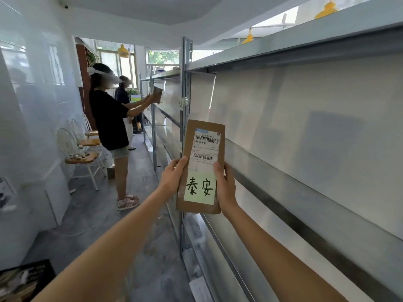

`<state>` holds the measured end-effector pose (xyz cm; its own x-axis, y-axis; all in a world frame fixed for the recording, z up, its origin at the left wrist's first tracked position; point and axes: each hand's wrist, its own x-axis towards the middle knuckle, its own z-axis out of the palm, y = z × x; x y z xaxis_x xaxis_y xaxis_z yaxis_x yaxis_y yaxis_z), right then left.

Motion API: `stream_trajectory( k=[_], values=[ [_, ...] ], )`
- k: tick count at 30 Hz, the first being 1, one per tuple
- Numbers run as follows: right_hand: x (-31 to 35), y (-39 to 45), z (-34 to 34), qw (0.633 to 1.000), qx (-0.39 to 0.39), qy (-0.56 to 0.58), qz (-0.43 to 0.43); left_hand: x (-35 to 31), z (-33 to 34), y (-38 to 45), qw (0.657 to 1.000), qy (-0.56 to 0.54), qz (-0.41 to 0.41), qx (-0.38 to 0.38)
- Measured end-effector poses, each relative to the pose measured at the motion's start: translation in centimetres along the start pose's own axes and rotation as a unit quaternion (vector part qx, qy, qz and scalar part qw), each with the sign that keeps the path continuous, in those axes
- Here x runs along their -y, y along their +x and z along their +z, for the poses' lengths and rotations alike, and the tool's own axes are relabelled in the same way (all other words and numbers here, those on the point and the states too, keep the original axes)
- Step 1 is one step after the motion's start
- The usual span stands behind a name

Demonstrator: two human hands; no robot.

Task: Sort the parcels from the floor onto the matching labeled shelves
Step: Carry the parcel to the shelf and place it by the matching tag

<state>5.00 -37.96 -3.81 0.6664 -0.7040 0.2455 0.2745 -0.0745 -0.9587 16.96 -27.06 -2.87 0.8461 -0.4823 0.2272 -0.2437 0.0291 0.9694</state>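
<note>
The person holds a flat brown parcel (201,166) up in the air, near the shelves (305,153). The left hand (173,177) and right hand (225,186) have their fingers wrapped round its sides. The shelves look bare, so most sorting is probably left. The small shelf label (181,103) is too blurry to read.

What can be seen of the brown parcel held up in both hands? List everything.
The parcel is a flat brown cardboard envelope, held upright and tilted slightly, in front of the metal shelves. A white shipping label with barcodes and small print covers its upper half. Below it sits a pale green note with two handwritten Chinese characters in dark ink. The left hand grips its left edge and the right hand its right edge, thumbs on the front. It touches nothing else.
</note>
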Motion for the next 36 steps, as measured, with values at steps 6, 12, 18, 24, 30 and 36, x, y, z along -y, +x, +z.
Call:
stream_trajectory(
  k=[6, 12, 18, 24, 30, 36],
  values=[
    [-1.0, 4.2, 4.1, 1.000, -0.001, 0.016, 0.004, 0.6, -3.5, 5.3, 1.000, -0.015, 0.018, 0.000],
    [-3.0, 8.5, 6.5, 1.000, 0.002, 0.002, 0.005, 2.1, -4.5, 9.4, 1.000, -0.019, -0.003, -0.012],
    [-5.1, 14.1, 8.8, 1.000, 0.012, 0.014, 0.005, 3.1, -5.1, 14.3, 0.998, -0.049, -0.008, -0.023],
    [-6.3, 20.9, 11.1, 0.999, 0.022, 0.026, -0.010, 2.6, -5.8, 20.3, 0.999, -0.025, -0.005, -0.024],
    [-7.1, 26.8, 14.1, 0.999, 0.032, 0.043, -0.008, 2.3, -7.4, 26.3, 1.000, 0.003, 0.007, -0.017],
    [-9.3, 30.8, 16.1, 0.999, 0.030, 0.035, -0.011, 5.1, -8.2, 30.7, 0.999, -0.020, -0.010, -0.031]
  ],
)
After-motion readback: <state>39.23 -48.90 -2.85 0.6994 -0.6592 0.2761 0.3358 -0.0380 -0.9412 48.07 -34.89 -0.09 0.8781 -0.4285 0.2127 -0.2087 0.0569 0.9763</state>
